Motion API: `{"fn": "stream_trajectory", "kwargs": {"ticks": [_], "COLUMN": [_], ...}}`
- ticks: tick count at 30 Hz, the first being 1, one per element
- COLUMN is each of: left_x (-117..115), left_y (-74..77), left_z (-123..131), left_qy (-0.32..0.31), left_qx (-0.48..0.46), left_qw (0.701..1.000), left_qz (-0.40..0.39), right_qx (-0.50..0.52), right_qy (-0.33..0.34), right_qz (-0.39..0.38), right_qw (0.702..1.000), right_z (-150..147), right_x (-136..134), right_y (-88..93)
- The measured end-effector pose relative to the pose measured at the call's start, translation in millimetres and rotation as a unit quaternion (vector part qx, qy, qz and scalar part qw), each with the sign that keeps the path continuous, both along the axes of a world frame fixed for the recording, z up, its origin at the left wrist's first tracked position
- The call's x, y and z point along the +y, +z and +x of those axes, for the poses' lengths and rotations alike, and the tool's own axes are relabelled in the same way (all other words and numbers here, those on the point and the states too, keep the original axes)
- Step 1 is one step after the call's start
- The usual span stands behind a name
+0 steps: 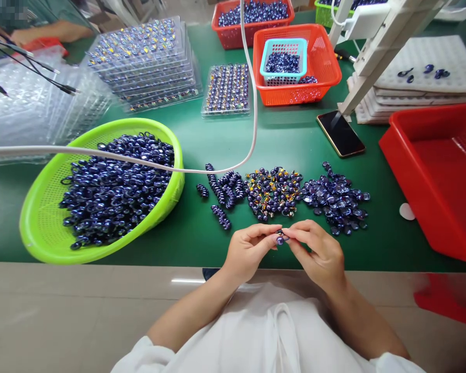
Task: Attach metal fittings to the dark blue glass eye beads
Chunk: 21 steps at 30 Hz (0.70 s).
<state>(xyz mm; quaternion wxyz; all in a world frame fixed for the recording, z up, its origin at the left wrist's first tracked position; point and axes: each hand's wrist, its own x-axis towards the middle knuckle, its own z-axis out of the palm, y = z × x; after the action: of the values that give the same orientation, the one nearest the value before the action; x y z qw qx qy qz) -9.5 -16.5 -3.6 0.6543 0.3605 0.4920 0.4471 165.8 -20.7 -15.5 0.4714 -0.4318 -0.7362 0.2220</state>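
Observation:
At the table's front edge, my left hand (250, 250) and my right hand (318, 251) meet, fingertips pinched on one small glossy dark-blue piece (280, 240). A thin dark loop shows at its side; the fingers hide the rest. Just beyond my hands is a pile of small blue parts with yellow and metallic bits (274, 191). To its right spreads a heap of smooth oval dark-blue shells (336, 199). On the left side lie short stacked rows of dark-blue rings (227, 189).
A lime-green basket (42, 207) full of dark-blue looped parts stands left, crossed by a white cable (140, 161). Behind are stacked clear trays (147, 67), an orange basket (297, 96) and a phone (341, 133). A red bin (423, 171) stands right. Another person's arm shows top left.

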Motion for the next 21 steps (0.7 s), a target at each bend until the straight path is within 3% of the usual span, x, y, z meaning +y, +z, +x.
{"fn": "stream_trajectory", "kwargs": {"ticks": [5, 11, 21], "left_x": [-3.2, -4.4, -6.6], "left_y": [-4.5, -8.0, -5.2], "left_z": [-0.2, -1.8, -1.9], "left_qy": [0.0, -0.018, -0.028], "left_qx": [0.038, 0.128, 0.155], "left_qw": [0.994, 0.958, 0.959], "left_qz": [0.106, 0.257, 0.235], "right_qx": [0.002, -0.023, -0.089], "right_qy": [-0.018, -0.006, 0.003], "right_qz": [-0.017, -0.014, 0.013], "right_qw": [1.0, 1.0, 0.996], "right_z": [-2.5, 0.9, 6.1], "right_x": [-2.1, -1.5, -1.7], "right_y": [2.2, 9.8, 13.0]}}
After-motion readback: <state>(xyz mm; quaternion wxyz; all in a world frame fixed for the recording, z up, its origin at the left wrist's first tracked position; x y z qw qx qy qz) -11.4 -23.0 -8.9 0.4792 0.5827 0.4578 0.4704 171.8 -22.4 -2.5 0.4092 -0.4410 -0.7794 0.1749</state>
